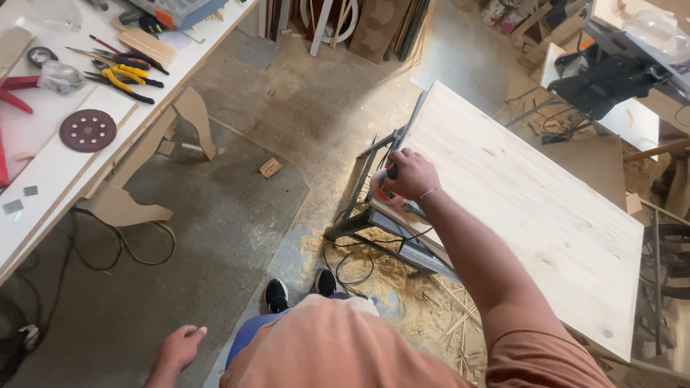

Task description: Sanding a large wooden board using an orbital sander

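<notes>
1. The right hand (pixel 411 174) is stretched out ahead of the person, its fingers wrapped tight over a small orange and grey hand-held power sander (pixel 383 188) (only part of the tool shows under the palm).
2. That sander sits directly beneath the right hand, pressed against the near left edge of a large pale rectangular wooden panel (pixel 532 208), which spreads away to the right of the hand.
3. A thin silver bracelet (pixel 429 192) circles the wrist just behind the right hand.
4. Under the right hand, the panel rests on a dark metal stand (pixel 374 215), and a black cable (pixel 352 262) loops down from there to the floor.
5. Below and behind the right hand, sawdust and wood shavings (pixel 424 287) lie heaped on the concrete floor, near the person's black shoes (pixel 298 289).
6. The left hand (pixel 180 346) hangs low at the person's side, well apart from the sander, empty, with the fingers loosely curled and touching nothing.
7. Far ahead of the left hand, a long white workbench (pixel 50 172) carries a round dark red sanding disc (pixel 88 130) with holes and several yellow-and-black-handled pliers (pixel 118 75).
8. Between the two hands, a small flat wooden offcut (pixel 270 167) lies on the floor (well clear of both).
</notes>
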